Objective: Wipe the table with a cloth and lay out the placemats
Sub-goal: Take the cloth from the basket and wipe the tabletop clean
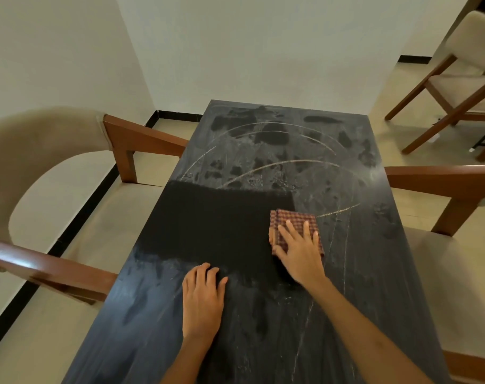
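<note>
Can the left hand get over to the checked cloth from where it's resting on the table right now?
Probably yes. The left hand rests on the table close beside the checked cloth, with only bare tabletop between them. The right hand lies flat across most of the cloth, so only its exposed left edge and far corners look free to take.

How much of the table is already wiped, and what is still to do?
Done: one dark clean band across the middle of the table, left of the cloth. In hand: the right hand presses the folded checked cloth flat; the left hand rests on the tabletop. Left: the smeared far half, the right side and the near end. No placemats are in view.
</note>
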Demonstrator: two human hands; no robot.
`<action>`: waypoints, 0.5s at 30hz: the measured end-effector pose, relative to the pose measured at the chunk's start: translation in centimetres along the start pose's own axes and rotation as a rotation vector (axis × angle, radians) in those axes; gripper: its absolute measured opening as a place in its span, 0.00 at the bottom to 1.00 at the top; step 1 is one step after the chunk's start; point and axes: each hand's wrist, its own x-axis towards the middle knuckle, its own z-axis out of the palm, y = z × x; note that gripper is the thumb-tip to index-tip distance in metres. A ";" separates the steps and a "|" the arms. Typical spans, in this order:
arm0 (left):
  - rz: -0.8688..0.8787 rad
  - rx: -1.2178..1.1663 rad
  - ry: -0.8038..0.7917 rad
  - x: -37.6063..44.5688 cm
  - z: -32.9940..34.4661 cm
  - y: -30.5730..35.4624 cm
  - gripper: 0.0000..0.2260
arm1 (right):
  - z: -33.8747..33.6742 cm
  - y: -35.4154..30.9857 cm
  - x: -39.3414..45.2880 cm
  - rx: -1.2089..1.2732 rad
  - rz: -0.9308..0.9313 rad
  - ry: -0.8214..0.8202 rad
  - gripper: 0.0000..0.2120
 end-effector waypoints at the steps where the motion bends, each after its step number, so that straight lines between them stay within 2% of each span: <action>1: -0.001 -0.002 -0.007 0.0 0.0 0.0 0.30 | -0.5 0.5 2.0 -0.002 0.017 0.002 0.29; 5: -0.011 0.003 -0.007 0.0 0.2 -0.1 0.29 | -2.2 2.4 8.3 0.019 0.056 -0.026 0.29; 8: -0.019 0.005 -0.025 0.2 0.2 -0.1 0.25 | -2.6 3.1 9.8 0.027 0.068 -0.034 0.28; 11: -0.017 0.013 -0.039 0.2 0.3 -0.1 0.22 | -2.4 3.0 8.0 0.033 0.060 -0.002 0.27; 15: -0.012 0.002 -0.041 0.1 0.2 -0.1 0.26 | -1.4 2.8 1.1 0.012 0.045 0.011 0.29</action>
